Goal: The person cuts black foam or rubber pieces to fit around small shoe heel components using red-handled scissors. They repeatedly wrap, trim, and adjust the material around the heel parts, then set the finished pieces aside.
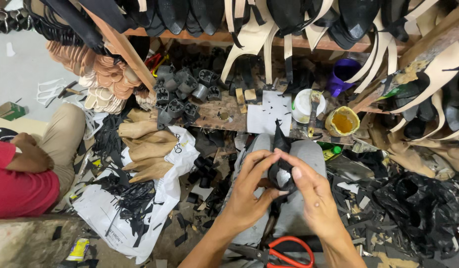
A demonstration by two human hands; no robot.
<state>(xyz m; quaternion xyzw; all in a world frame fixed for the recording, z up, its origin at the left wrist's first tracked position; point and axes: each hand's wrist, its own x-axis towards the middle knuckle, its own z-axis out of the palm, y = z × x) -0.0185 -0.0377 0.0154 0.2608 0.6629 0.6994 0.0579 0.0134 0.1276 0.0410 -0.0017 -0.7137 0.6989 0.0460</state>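
A black pointed shoe upper (280, 149) on a last is held over my lap, its tip pointing away from me. My left hand (249, 186) grips its left side, fingers curled over the top. On the right side my right hand (308, 191) presses the black material with thumb and fingers. Both hands touch the piece. Red-handled scissors (284, 250) lie on my lap below my wrists.
A low wooden bench (217, 114) ahead carries black heel blocks (182, 92), a white tub (306, 105), a yellow glue pot (342, 121) and a purple cup (344, 73). Wooden shoe lasts (147, 149) lie on a white bag at left. Another person in red (21, 173) sits far left. Black scraps cover the floor.
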